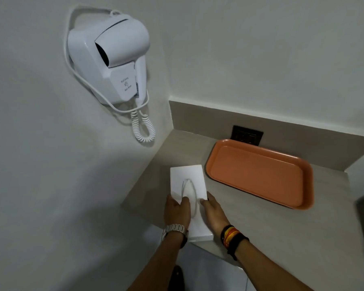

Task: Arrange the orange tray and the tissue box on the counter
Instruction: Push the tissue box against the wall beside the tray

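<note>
Two bare forearms reach up from the bottom of the frame, a metal watch (pixel 175 229) on the left wrist and a stack of coloured bands (pixel 231 236) on the right. Both hands press on the white tissue box (pixel 187 179): the left hand (pixel 177 211) lies flat along its left side, the right hand (pixel 213 213) along its right, fingers (pixel 203 201) spread and resting on the top face rather than curled around it, a hold that seems suited to sliding and squaring the box, not lifting it. Its near end juts slightly past the front edge of the grey tabletop (pixel 261 227), close to the left edge where the wall begins, so the box appears not yet settled. Just to its right, apart from it, the empty orange tray (pixel 259 171) lies flat and angled, its far end near the back edge beneath a dark wall socket (pixel 247 135). Above, on the left wall, hangs a white hair dryer (pixel 111 59) with its coiled cord (pixel 143 127). Pushing the box back beside the tray looks like the remaining work.
</note>
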